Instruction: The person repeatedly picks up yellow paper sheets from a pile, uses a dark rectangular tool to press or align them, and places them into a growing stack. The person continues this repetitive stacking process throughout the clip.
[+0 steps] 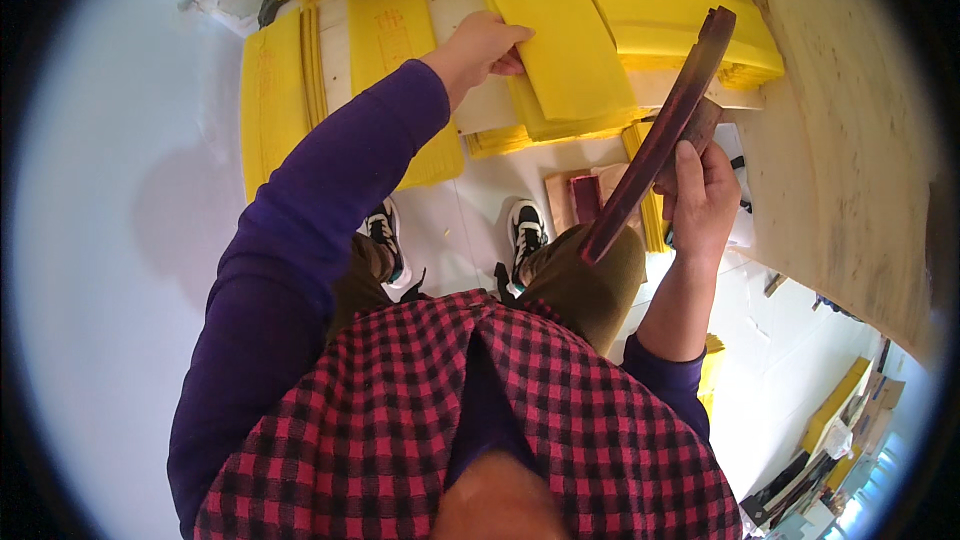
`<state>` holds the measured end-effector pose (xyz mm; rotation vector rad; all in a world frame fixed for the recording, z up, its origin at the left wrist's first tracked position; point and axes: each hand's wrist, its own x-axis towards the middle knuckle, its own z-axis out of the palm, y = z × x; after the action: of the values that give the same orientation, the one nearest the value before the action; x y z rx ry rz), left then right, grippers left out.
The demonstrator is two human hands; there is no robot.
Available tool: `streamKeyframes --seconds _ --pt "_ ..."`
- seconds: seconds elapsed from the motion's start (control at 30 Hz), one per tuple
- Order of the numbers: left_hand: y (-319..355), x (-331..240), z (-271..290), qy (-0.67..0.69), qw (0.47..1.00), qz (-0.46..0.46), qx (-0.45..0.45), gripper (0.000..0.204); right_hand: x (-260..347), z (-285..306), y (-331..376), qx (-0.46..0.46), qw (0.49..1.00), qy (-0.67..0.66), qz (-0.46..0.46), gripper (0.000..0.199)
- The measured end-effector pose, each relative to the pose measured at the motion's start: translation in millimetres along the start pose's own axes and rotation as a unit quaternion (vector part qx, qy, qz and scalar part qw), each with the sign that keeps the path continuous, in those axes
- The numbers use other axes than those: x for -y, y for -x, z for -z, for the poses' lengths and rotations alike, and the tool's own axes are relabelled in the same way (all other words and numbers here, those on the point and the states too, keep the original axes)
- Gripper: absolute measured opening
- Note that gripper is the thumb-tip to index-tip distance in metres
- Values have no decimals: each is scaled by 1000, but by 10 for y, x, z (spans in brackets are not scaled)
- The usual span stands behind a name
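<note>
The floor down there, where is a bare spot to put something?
The white floor left of the yellow paper stacks is bare and wide. A small bare strip lies between the two shoes. Near the left hand and the right hand with its dark wooden stick, paper piles crowd everything.

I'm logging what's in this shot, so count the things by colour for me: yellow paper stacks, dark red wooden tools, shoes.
Yellow paper stacks: at least 5, edges overlap
Dark red wooden tool, in the right hand: 1
Dark red block on the floor: 1
Black-and-white shoes: 2
Total: at least 9
</note>
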<state>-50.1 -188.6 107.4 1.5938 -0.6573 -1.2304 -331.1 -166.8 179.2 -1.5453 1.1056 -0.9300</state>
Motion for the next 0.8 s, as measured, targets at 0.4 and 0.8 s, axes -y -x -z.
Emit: streamKeyframes --seconds 0.4,0.8 --pt "264 243 336 123 990 -51 -37 27 -5 83 38 -1 999 -32 0 18" --pt "1218 919 1076 243 962 -72 -104 27 73 -117 84 32 999 -27 -1 18"
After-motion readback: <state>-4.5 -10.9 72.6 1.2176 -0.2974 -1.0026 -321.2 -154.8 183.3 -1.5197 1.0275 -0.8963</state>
